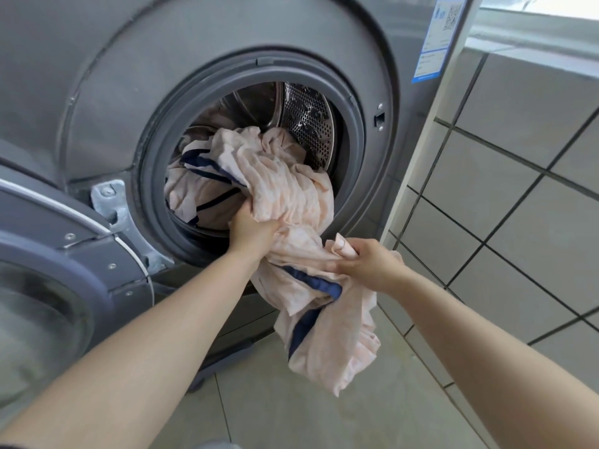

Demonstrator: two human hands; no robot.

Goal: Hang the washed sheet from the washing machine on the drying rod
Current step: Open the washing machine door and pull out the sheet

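Head view shows both hands at frame centre: the left hand (251,230) grips a bunched fold of the sheet (285,192) at the drum's lower lip, and the right hand (363,262) pinches another fold just beside it, lower right. That pale peach sheet with navy bands runs as a crumpled rope from upper left inside the drum (304,115) down to lower right, its free end hanging above the floor (372,416). Part of it sits within the grey washing machine (129,76), whose door (48,286) stands swung aside at lower left. A blue-and-white label (437,37) with a QR code sits upper right; its print is unreadable.
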